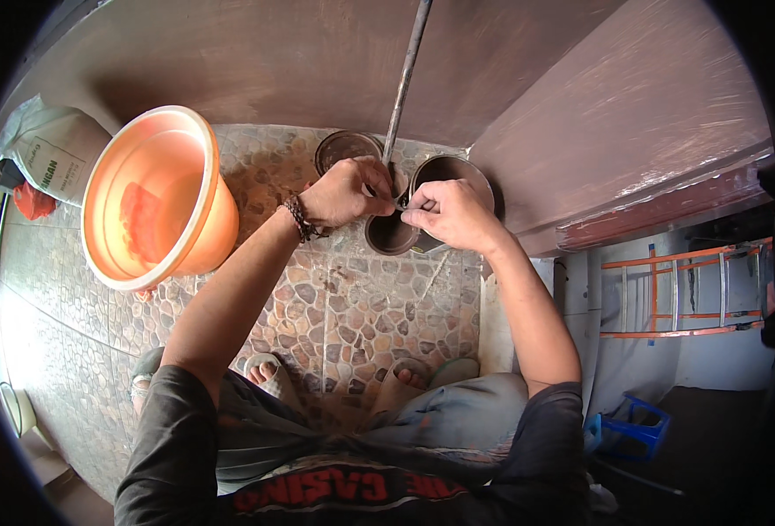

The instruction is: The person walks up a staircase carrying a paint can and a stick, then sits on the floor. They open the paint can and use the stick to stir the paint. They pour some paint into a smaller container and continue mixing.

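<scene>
My left hand [348, 193], with a dark braided bracelet at the wrist, meets my right hand [459, 215] above several round containers. The fingertips of both pinch around one spot; whatever lies between them is too small to make out. Just behind them a long grey pole [407, 83] leans upward against the brown wall; its lower end is hidden by my left hand. Under my right hand is a large open can [494, 195] with a dark inside. A smaller round container [392, 238] sits below my fingers, and a round brown lid or can [344, 147] lies behind my left hand.
An orange tub [223, 223] stands to the left on the stone-patterned floor [352, 307]. Beyond it are a white sack [59, 145] and a red bag [32, 202]. Brown painted walls [615, 140] close off the far side and right. An orange-railed ladder [668, 334] and blue stool [637, 430] are at right.
</scene>
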`<state>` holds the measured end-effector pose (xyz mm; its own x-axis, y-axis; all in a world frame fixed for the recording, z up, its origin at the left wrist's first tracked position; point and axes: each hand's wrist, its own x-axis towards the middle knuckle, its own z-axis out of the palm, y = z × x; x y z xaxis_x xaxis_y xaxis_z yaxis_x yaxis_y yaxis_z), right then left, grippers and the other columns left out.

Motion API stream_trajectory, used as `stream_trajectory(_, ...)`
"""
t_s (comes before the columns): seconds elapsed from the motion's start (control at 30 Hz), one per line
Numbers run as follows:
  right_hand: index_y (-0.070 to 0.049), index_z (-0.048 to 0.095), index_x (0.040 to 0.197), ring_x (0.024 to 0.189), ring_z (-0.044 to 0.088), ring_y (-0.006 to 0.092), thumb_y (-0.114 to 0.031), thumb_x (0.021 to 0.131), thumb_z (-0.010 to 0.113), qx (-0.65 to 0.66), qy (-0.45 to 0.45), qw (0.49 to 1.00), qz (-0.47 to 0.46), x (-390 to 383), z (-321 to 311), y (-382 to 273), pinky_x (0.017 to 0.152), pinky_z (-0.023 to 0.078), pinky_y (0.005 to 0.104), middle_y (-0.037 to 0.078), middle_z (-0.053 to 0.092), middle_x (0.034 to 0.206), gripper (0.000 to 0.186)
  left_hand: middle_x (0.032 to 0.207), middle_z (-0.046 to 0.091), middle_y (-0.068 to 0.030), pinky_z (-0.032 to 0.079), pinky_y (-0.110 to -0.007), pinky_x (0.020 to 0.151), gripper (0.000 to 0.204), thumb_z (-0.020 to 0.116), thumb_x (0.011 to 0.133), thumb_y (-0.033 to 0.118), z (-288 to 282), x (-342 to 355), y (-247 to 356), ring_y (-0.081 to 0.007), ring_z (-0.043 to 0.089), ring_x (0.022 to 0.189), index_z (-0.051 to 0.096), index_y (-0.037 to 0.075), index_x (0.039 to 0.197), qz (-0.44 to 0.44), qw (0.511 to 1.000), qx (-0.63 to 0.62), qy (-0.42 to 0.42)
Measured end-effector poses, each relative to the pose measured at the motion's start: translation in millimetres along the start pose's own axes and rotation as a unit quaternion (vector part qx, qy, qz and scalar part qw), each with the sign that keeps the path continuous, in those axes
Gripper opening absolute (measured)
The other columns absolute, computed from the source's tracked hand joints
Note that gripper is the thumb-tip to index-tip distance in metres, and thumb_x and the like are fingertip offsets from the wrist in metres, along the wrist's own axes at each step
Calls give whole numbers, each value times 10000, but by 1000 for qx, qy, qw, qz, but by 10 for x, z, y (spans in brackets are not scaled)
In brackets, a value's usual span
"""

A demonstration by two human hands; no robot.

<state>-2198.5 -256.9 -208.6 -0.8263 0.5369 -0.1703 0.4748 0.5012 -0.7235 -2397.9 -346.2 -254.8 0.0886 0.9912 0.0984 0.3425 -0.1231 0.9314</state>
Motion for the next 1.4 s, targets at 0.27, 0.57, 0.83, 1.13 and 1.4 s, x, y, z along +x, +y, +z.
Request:
stream_trajectory(0.27, 2, 671, 860, 702, 656, 179, -151, 809, 708, -114, 166, 978, 58, -129, -539, 511, 666, 515, 306, 125, 692, 778, 166, 709, 584, 3, 426, -227, 611, 139, 686, 830, 76, -552, -100, 831, -54, 500, 665, 580, 11, 768, -14, 971, 66, 228)
stream_trajectory(0.57, -15, 671, 809, 806, 648, 376, -114, 752, 683, -282, 203, 935, 65, 295, -5, 1318, 754, 523, 428, 214, 664, 820, 116, 474, 489, -122, 416, -389, 431, 304, 675, 759, 92, -24, -1302, 1585, -304, 521, 425, 495, 34, 522, -15, 982, 187, -8)
stream_trajectory(0.83, -29, 662, 803, 777, 644, 397, -109, 752, 658, -287, 222, 924, 120, 434, 210, 1494, 712, 526, 457, 226, 650, 770, 95, 630, 574, -110, 478, -400, 513, 164, 639, 787, 174, 495, -1776, 1533, -293, 610, 583, 560, 43, 731, -27, 982, 136, -130)
stream_trajectory(1.13, -37, 671, 771, 741, 640, 405, -76, 738, 633, -223, 212, 939, 155, 544, 370, 1697, 683, 526, 465, 231, 641, 762, 63, 730, 633, -138, 491, -434, 686, 309, 627, 806, 320, 680, -1942, 970, -323, 644, 708, 574, 17, 831, -66, 941, 229, -238)
stream_trajectory(1.4, -38, 691, 786, 788, 648, 389, -89, 735, 642, -233, 203, 942, 132, 544, 405, 1710, 731, 526, 450, 212, 659, 778, 88, 753, 624, -150, 478, -429, 744, 289, 654, 775, 301, 632, -1918, 948, -320, 633, 784, 574, 23, 785, -107, 915, 295, -253)
